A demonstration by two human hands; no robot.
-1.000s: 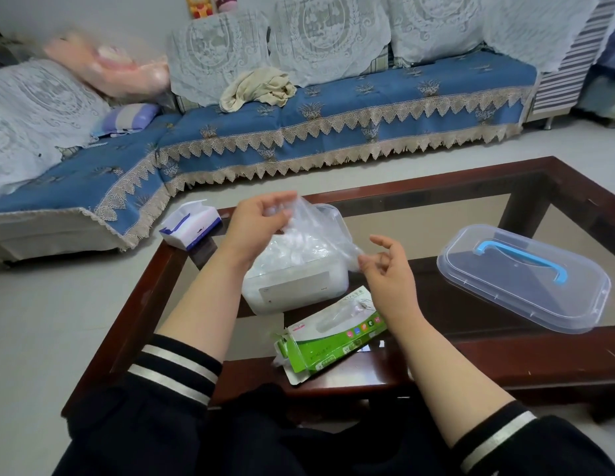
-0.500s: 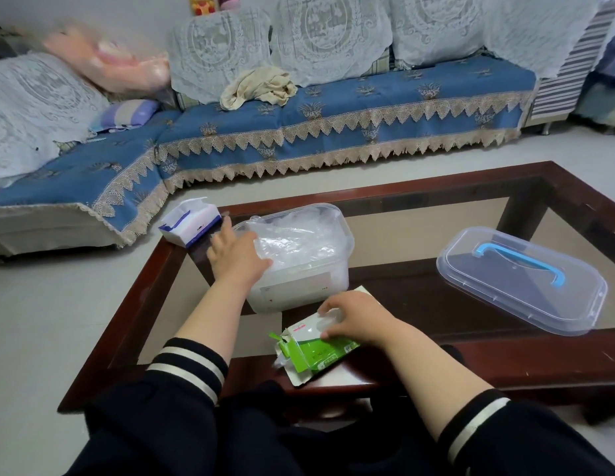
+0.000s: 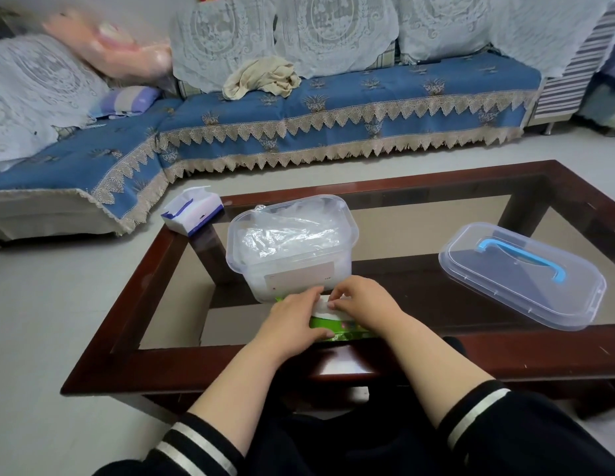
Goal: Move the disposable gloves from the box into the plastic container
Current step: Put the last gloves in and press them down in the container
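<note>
Both hands down on the green glove box (image 3: 337, 329), near edge of the glass-top table (image 3: 134, 304), right in front of the plastic container (image 3: 292, 249). Left hand (image 3: 294, 319) lies palm-down over the box's left end, fingers curled round its edge, thumb along the front. Right hand (image 3: 362, 304) sits on the right end, knuckles up, fingertips (image 3: 333, 305) bent in and pinching at the white top panel. Forearms angle in from both sides, striped cuffs pushed back. Container's open, clear disposable gloves (image 3: 285, 235) heaped inside it. Lid w/ blue handle (image 3: 522, 274) lies flat off to the right, well apart. Tissue pack (image 3: 192, 209) at the far left corner.
</note>
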